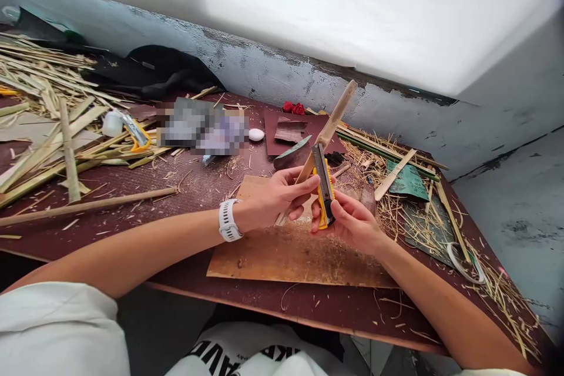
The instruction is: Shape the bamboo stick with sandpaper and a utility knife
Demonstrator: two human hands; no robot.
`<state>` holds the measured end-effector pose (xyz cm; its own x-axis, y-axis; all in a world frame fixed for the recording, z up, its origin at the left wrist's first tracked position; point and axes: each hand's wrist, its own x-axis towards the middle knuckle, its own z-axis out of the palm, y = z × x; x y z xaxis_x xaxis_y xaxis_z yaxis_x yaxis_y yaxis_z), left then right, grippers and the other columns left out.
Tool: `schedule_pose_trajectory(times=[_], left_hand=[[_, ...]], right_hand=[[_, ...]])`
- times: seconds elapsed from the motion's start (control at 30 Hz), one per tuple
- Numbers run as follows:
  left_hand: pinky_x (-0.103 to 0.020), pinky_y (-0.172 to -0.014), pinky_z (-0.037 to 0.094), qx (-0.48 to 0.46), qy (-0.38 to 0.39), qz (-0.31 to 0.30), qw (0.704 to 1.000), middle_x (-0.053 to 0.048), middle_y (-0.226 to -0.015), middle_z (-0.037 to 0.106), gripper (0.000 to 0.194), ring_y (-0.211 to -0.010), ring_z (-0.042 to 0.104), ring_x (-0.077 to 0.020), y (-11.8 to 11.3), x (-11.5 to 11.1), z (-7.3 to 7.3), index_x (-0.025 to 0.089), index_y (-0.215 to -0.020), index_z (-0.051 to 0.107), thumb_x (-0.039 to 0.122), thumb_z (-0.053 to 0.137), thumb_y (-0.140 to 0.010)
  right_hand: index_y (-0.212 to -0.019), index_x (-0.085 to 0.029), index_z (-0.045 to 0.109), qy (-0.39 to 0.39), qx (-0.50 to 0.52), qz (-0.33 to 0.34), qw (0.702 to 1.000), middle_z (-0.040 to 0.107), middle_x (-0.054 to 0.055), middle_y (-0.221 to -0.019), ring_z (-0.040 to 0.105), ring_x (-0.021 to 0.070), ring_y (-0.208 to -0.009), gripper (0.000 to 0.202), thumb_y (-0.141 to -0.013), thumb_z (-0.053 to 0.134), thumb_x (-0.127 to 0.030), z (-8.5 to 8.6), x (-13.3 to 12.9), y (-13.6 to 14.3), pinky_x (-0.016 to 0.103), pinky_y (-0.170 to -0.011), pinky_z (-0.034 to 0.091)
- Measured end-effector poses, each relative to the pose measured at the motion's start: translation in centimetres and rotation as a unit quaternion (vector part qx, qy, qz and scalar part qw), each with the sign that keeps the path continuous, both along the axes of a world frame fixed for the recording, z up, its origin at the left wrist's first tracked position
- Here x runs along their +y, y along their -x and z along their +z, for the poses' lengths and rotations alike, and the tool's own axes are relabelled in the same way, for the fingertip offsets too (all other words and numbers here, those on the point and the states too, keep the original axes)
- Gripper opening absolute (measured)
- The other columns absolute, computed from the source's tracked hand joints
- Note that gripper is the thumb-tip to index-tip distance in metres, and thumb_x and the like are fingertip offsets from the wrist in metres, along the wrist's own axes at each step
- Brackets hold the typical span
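My left hand (pixel 288 194), with a white watch on its wrist, is closed around a flat carved bamboo strip (pixel 335 114) that slants up and to the right, wider toward its top. In my right hand (pixel 352 217) is a yellow and black utility knife (pixel 324 188), gripped near its lower end. The knife lies across the strip's near side, and my left thumb rests against its edge. Whether the blade touches the bamboo I cannot tell. Both hands are above a wooden board (pixel 282 255) dusted with shavings.
Bamboo strips (pixel 66 147) heap up at the left, with another yellow-handled cutter (pixel 136 132) among them. Green sandpaper (pixel 408 182), a pale carved piece (pixel 394 175) and a tape ring (pixel 465 264) lie right amid shavings. A wall (pixel 374 106) borders the table's back.
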<state>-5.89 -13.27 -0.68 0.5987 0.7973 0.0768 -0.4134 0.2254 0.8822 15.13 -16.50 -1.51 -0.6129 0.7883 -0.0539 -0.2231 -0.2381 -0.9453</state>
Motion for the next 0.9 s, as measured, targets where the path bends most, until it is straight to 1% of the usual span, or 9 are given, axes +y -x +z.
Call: schedule_pose_trajectory(times=[0.13,0.2,0.33,0.47,0.57,0.7,0.77,0.83,0.9], left_hand=[[-0.013,-0.035,0.036,0.004,0.007,-0.005,1.000,0.009,-0.060,0.040,0.037,-0.041,0.029,-0.0038,-0.1,-0.1,-0.3,0.016,-0.118,0.074,0.046,0.075,-0.096],[-0.013,-0.036,0.037,0.003,0.013,0.000,1.000,0.009,-0.061,0.033,0.034,-0.043,0.023,-0.0047,-0.1,-0.2,-0.4,0.017,-0.115,0.074,0.045,0.076,-0.096],[-0.013,-0.037,0.040,0.009,0.016,0.005,1.000,0.010,-0.062,0.031,0.034,-0.045,0.022,-0.0054,-0.2,-0.2,-0.6,0.017,-0.109,0.073,0.046,0.078,-0.093],[-0.014,-0.036,0.041,0.024,0.023,-0.009,0.999,0.008,-0.059,0.046,0.037,-0.040,0.035,-0.0039,-0.5,-0.2,-0.7,0.016,-0.098,0.069,0.050,0.081,-0.089],[-0.014,-0.037,0.043,0.032,0.017,-0.003,0.999,0.003,-0.063,0.059,0.040,-0.040,0.044,-0.0044,-0.7,-0.2,-0.6,0.015,-0.096,0.068,0.053,0.081,-0.089],[-0.016,-0.039,0.047,0.042,0.000,0.032,0.999,0.009,-0.056,0.042,0.038,-0.041,0.033,-0.0051,-0.5,0.0,-0.4,0.016,-0.091,0.068,0.052,0.082,-0.088],[-0.017,-0.039,0.046,0.051,-0.006,0.048,0.998,0.009,-0.057,0.039,0.038,-0.043,0.028,-0.0063,-0.4,0.2,-0.5,0.017,-0.100,0.071,0.052,0.081,-0.089],[-0.018,-0.037,0.041,0.055,-0.002,0.059,0.997,0.003,-0.070,0.054,0.044,-0.045,0.027,-0.0064,-0.2,0.4,-0.6,0.018,-0.117,0.071,0.055,0.076,-0.093],[-0.019,-0.035,0.033,0.051,0.009,0.052,0.997,-0.004,-0.090,0.065,0.053,-0.045,0.025,-0.0056,-0.1,0.6,-0.7,0.020,-0.130,0.067,0.062,0.064,-0.098]], right_hand=[[-0.126,-0.029,0.063,-0.036,-0.036,-0.058,0.997,0.063,0.001,-0.094,0.074,0.0187,-0.082,0.035,-0.099,0.067,-0.052,-0.4,-0.5,0.7,0.038,-0.074,0.069],[-0.119,-0.027,0.063,-0.063,-0.042,-0.081,0.994,0.062,0.000,-0.088,0.073,0.0164,-0.071,0.035,-0.100,0.063,-0.056,-0.7,-0.6,0.8,0.034,-0.066,0.067],[-0.109,-0.022,0.064,-0.091,-0.070,-0.119,0.986,0.058,-0.002,-0.075,0.065,0.0130,-0.054,0.042,-0.100,0.058,-0.063,-0.7,-0.4,0.7,0.030,-0.059,0.061],[-0.117,-0.024,0.064,-0.040,-0.051,-0.091,0.994,0.065,0.002,-0.090,0.069,0.0167,-0.069,0.043,-0.099,0.059,-0.063,-0.4,-0.5,0.7,0.037,-0.074,0.063],[-0.123,-0.026,0.064,-0.041,-0.025,-0.062,0.997,0.064,0.004,-0.100,0.066,0.0160,-0.076,0.039,-0.096,0.069,-0.054,-0.5,-0.5,0.9,0.034,-0.074,0.061],[-0.126,-0.027,0.062,-0.098,-0.026,-0.094,0.990,0.058,0.001,-0.094,0.059,0.0121,-0.070,0.034,-0.100,0.066,-0.048,-0.9,-0.5,1.1,0.028,-0.067,0.056],[-0.121,-0.027,0.061,-0.109,-0.036,-0.126,0.985,0.052,-0.002,-0.084,0.049,0.0091,-0.057,0.032,-0.101,0.064,-0.052,-0.7,-0.4,1.0,0.026,-0.055,0.048],[-0.112,-0.027,0.061,-0.128,-0.051,-0.165,0.977,0.046,-0.005,-0.077,0.036,0.0076,-0.049,0.032,-0.099,0.065,-0.056,-0.2,-0.2,0.7,0.025,-0.047,0.039],[-0.108,-0.028,0.062,-0.159,-0.074,-0.219,0.960,0.045,-0.004,-0.075,0.034,0.0093,-0.050,0.035,-0.098,0.064,-0.061,0.4,0.2,0.2,0.027,-0.047,0.039]])
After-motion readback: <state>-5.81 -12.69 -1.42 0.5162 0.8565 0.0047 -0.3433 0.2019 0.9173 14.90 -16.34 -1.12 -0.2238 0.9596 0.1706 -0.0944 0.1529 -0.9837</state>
